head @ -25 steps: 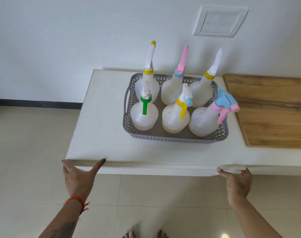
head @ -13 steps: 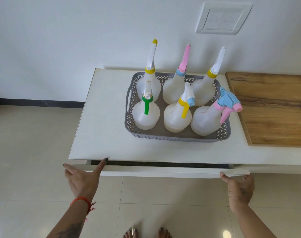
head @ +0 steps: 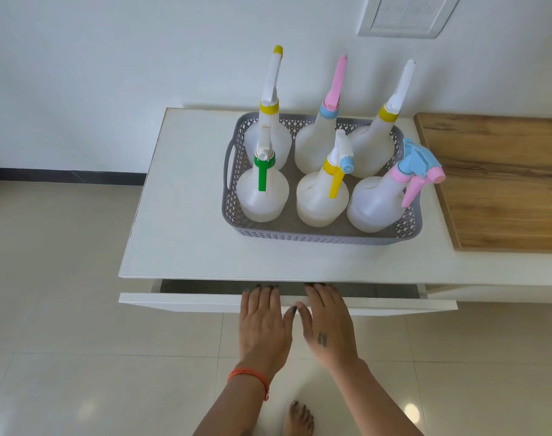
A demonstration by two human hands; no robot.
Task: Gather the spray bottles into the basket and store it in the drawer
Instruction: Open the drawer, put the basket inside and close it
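Both hands moved from the drawer's (head: 378, 305) corners to its middle; it's out more | left hand (head: 263, 325), right hand (head: 326, 325) flat, fingers hooked over front | six bottles in basket (head: 315, 236) on top | left: put basket inside, shut it

White wall (head: 142, 58) with switch plate (head: 405, 14) far right; dark skirting (head: 64, 177) below. Glossy cream floor tiles (head: 64, 309). White surface (head: 186, 215); wooden board (head: 504, 184) at right.
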